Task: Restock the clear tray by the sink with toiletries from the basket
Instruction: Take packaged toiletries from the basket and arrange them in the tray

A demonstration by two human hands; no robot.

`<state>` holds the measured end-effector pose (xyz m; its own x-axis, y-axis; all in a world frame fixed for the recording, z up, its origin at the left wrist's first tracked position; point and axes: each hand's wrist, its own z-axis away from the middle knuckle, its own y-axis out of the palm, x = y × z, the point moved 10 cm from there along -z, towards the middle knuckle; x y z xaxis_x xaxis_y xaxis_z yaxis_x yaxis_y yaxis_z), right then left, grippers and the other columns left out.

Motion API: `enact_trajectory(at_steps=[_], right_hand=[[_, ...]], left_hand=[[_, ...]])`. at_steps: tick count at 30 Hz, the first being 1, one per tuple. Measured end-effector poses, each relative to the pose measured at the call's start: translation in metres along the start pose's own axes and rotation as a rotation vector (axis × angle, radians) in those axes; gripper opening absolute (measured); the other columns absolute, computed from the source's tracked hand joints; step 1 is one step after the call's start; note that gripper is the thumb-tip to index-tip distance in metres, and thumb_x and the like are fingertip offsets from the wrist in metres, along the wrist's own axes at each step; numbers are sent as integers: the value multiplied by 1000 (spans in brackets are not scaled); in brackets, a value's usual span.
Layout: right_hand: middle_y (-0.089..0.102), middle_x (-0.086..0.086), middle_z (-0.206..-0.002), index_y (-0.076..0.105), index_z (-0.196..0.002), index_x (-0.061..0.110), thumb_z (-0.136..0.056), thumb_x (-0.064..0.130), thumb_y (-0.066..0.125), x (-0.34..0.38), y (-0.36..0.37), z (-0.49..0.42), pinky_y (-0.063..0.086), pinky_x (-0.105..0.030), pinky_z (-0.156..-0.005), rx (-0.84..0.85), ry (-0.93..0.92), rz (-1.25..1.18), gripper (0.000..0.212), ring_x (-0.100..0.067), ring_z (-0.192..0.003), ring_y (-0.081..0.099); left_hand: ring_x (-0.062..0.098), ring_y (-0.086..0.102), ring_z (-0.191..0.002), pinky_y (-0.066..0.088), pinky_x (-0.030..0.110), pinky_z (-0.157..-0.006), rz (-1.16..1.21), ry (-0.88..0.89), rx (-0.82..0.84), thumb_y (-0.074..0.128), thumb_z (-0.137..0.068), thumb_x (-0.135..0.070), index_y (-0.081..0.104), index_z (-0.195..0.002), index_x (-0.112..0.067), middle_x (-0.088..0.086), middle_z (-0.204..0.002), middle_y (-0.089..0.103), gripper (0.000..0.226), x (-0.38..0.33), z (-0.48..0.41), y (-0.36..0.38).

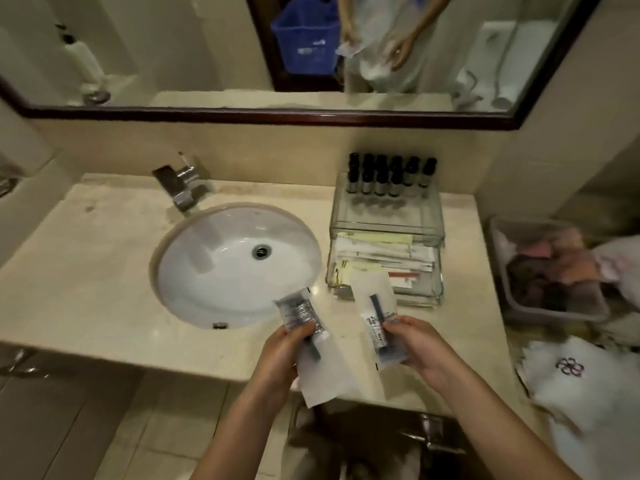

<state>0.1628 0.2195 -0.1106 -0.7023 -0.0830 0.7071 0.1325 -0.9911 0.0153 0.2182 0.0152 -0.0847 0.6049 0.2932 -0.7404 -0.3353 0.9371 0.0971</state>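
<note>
My left hand point(282, 355) grips a clear sachet point(304, 320) with a dark item inside, over the counter's front edge by the sink. A similar clear sachet point(375, 318) is held in my right hand point(417, 346), its far end reaching the front of the clear tray point(437, 216). That two-tier tray stands right of the sink; its top tier carries several small dark-capped bottles point(388, 176) and its lower tier is packed with flat paper packets point(388, 258). The grey basket point(500, 258) of toiletries sits at the counter's right end.
The round white sink point(214, 282) with a chrome tap point(180, 185) takes up the counter's middle. White bags or cloths point(575, 379) lie in front of the basket. A mirror point(207, 46) above reflects a blue basket and the person's hands.
</note>
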Motion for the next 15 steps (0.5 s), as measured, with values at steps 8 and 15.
enact_trajectory(at_steps=[8,15], right_hand=[[63,-16,-78,61,-73,6,-87,0,58,33,-75,-43,48,-27,-62,-345,2,30,15,-22,-67,58],[66,-6,-87,61,-89,17,-87,14,60,105,-85,-94,44,-28,-70,-328,-141,692,4,-22,-84,61]], left_hand=[[25,62,-84,48,35,-77,-253,-56,212,57,-89,-20,65,-98,-12,10,-93,68,15,-39,-99,65],[15,63,-75,51,23,-64,-459,-9,401,60,-89,-16,66,-90,-15,2,-84,69,7,-87,-154,97]])
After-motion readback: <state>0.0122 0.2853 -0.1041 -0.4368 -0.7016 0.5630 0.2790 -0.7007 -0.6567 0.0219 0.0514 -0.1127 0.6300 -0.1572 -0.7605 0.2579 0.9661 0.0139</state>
